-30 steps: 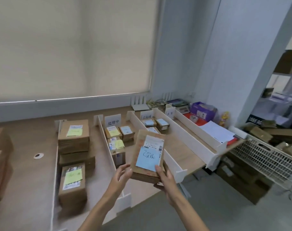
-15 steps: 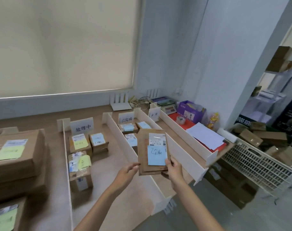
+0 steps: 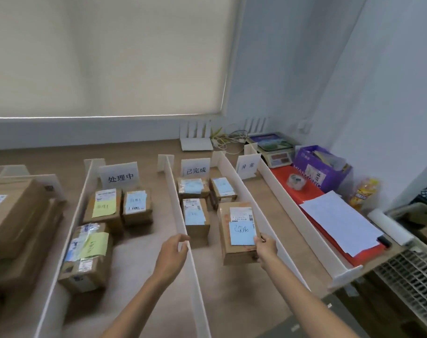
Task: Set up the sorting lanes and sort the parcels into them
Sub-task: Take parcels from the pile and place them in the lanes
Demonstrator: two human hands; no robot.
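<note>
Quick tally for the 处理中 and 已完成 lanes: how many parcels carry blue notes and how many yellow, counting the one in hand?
Blue-note parcels: 5, including the held parcel in the right hand
Yellow-note parcels: 2
Total: 7
</note>
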